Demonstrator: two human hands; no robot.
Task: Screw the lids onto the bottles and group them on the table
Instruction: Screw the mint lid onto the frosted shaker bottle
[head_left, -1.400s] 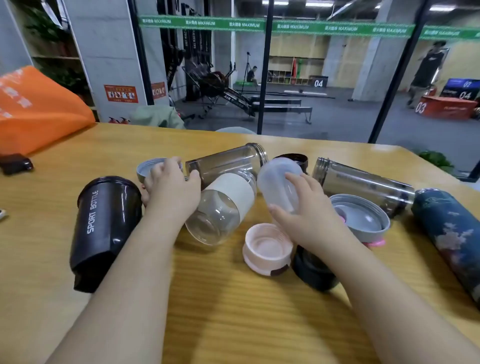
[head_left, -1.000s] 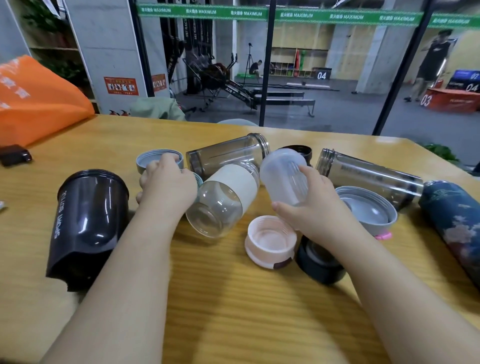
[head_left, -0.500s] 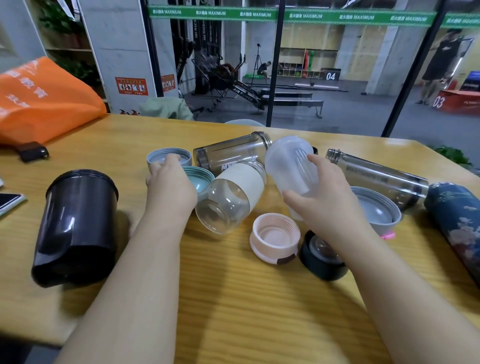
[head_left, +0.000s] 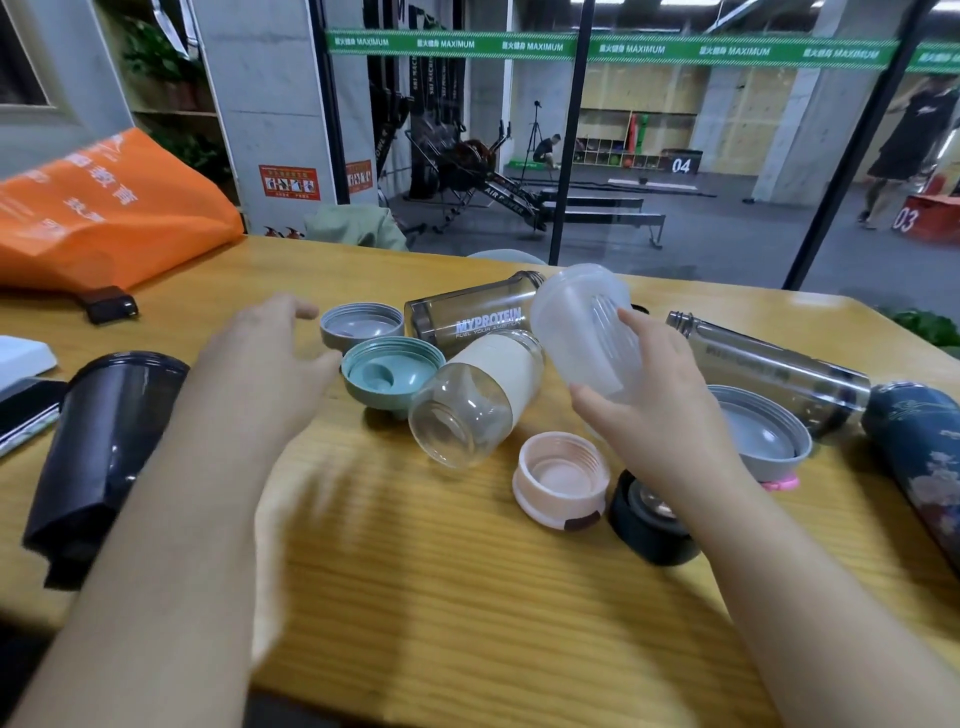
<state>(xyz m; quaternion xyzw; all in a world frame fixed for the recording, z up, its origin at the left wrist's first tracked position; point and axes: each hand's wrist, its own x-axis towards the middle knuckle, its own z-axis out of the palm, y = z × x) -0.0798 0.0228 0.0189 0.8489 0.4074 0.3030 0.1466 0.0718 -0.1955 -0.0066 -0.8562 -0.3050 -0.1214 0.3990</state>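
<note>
While no lid is yet seen on any bottle, the scene is set out below as seen from the head view (the only view given)

Step in hand: a match of lid to bottle is judged to be sought, with the frosted bottle (head_left: 584, 332) already picked up

Right hand: the right hand (head_left: 657, 415) is curled round the frosted bottle, which is held tilted above the table (head_left: 467, 597), its closed base pointing up and away

Left hand: the left hand (head_left: 260, 364) is spread with fingers relaxed, nothing is held, and it hovers just beside the grey lid (head_left: 360, 326) and the teal lid (head_left: 392, 371) (the outline is blurred)

Loose lids: the pink lid (head_left: 560, 480), the black lid (head_left: 649, 519) and the wide grey lid (head_left: 763, 436) are lying open side up near the right forearm

Other bottles: the clear banded bottle (head_left: 480, 397), the smoked bottle (head_left: 470, 317), the steel bottle (head_left: 769, 364), the floral bottle (head_left: 924, 457) and the black shaker (head_left: 98, 447) are all lying on their sides, uncapped as far as can be told

Next move: a lid wide enough for the frosted bottle's mouth is called for; the bottle would need to be turned mouth up and steadied while the lid is set square on the thread and turned

Doubt: which lid fits cannot be told from the mouth, which is hidden by the right hand
</note>
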